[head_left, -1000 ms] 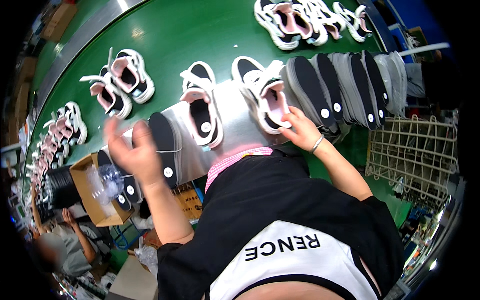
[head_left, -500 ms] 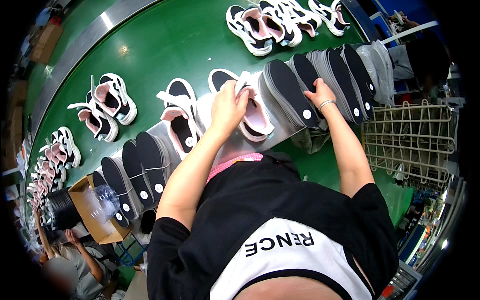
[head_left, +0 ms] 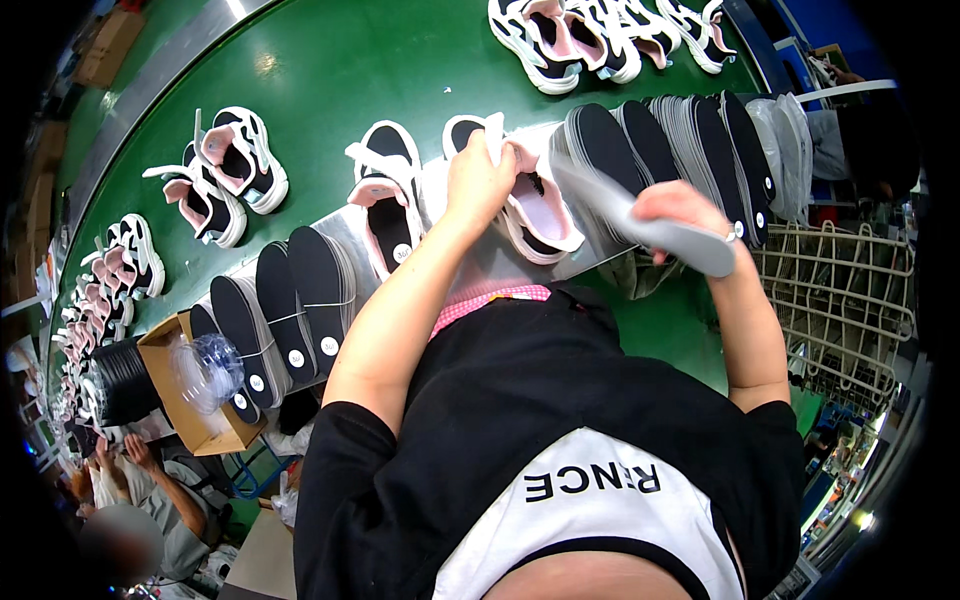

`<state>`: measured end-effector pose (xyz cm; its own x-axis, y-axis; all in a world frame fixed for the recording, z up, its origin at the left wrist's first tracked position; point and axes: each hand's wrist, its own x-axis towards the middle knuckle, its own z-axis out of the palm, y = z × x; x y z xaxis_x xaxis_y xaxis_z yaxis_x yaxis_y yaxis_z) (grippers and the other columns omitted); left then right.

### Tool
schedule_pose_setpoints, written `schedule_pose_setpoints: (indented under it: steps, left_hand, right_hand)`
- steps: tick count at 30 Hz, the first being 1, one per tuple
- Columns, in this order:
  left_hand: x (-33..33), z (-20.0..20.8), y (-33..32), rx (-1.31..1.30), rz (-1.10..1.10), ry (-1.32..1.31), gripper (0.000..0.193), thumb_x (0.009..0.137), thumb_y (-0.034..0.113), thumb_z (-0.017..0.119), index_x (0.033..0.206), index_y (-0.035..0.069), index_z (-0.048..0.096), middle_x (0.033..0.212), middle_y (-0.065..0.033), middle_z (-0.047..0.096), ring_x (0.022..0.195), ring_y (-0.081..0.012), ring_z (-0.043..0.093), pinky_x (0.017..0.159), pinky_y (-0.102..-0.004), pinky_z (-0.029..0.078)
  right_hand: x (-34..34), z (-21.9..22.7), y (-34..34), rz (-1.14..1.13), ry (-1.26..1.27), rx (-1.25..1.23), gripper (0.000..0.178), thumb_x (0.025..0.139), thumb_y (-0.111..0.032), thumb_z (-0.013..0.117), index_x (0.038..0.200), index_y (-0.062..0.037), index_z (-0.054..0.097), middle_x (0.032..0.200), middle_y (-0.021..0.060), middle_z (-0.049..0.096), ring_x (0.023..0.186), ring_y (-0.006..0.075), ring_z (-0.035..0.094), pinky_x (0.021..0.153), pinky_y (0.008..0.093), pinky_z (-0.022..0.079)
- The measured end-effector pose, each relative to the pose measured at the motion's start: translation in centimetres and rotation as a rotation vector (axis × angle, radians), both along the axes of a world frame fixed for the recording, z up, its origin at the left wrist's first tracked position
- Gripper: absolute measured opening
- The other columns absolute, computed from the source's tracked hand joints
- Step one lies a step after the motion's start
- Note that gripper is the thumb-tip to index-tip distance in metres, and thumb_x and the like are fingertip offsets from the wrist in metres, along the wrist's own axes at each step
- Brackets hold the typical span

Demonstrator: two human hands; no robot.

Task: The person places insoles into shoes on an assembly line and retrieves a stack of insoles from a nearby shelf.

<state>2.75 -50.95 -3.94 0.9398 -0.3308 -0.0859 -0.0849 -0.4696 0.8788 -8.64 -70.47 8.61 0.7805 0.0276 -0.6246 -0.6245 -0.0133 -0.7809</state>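
Note:
In my right hand (head_left: 685, 210) is a grey insole (head_left: 706, 252), tilted and smeared by motion, with its pale underside showing. My left hand (head_left: 478, 182) grips the white tongue of a black, white and pink sneaker (head_left: 541, 236), pulling its opening wide. The sneaker's inside shows a pale lining. Left of it stands a matching sneaker (head_left: 388, 222) with a black insole in it. Stacks of black-topped insoles (head_left: 603, 140) lie just to the right of the held sneaker, partly behind the raised insole.
More bundled insoles (head_left: 270, 330) lie to the left, beside a cardboard box (head_left: 232, 437) with clear plastic. Paired sneakers (head_left: 238, 165) stand on the green belt (head_left: 340, 70). At right are a wire rack (head_left: 835, 300) and plastic bags (head_left: 780, 150). Another person (head_left: 180, 500) works at lower left.
My right hand has lifted an insole off the stacks and brought it toward me. My left hand still holds the sneaker's tongue. The whole view has shifted slightly.

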Motion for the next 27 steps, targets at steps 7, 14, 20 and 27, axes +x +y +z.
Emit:
schedule_pose_setpoints:
  steps: [7,14,20,27]
  left_hand:
    - [-1.1,0.9,0.1,0.027,-0.034,-0.092,0.027,0.078,0.022,0.05,0.084,-0.004,0.046,0.069,-0.0238,0.057,0.068,-0.0392,0.056,0.061,-0.0439,0.044]
    - [-1.6,0.4,-0.1,-0.014,0.024,-0.055,0.022,0.079,0.016,0.049,0.086,-0.004,0.043,0.068,-0.0245,0.056,0.068,-0.04,0.056,0.059,-0.0449,0.044]
    - [-1.7,-0.1,-0.5,0.001,0.043,-0.055,0.024,0.079,0.02,0.051,0.083,-0.002,0.043,0.069,-0.0245,0.055,0.067,-0.0407,0.055,0.059,-0.044,0.042]
    - [-1.5,0.0,-0.6,0.024,0.006,-0.058,0.024,0.079,0.018,0.05,0.085,-0.005,0.042,0.069,-0.0254,0.055,0.068,-0.0412,0.055,0.06,-0.0451,0.043]
  right_hand:
    - [3.1,-5.8,7.3,0.694,-0.137,-0.948,0.023,0.066,-0.021,0.052,0.07,-0.0012,0.063,0.07,0.0181,0.059,0.067,0.0301,0.059,0.064,0.0384,0.046]
    - [1.8,-4.9,7.2,0.847,-0.082,-1.253,0.035,0.064,-0.027,0.061,0.091,-0.0061,0.054,0.093,0.0137,0.05,0.094,0.028,0.05,0.078,0.0441,0.039]
    - [1.4,-3.6,6.6,0.928,-0.244,-1.304,0.019,0.066,-0.018,0.058,0.078,-0.0037,0.06,0.079,0.0133,0.058,0.075,0.027,0.058,0.066,0.035,0.048]
    - [3.8,-10.3,7.5,0.943,-0.336,-1.314,0.013,0.07,-0.01,0.052,0.074,-0.0031,0.062,0.08,0.0143,0.058,0.078,0.0263,0.058,0.066,0.0347,0.049]
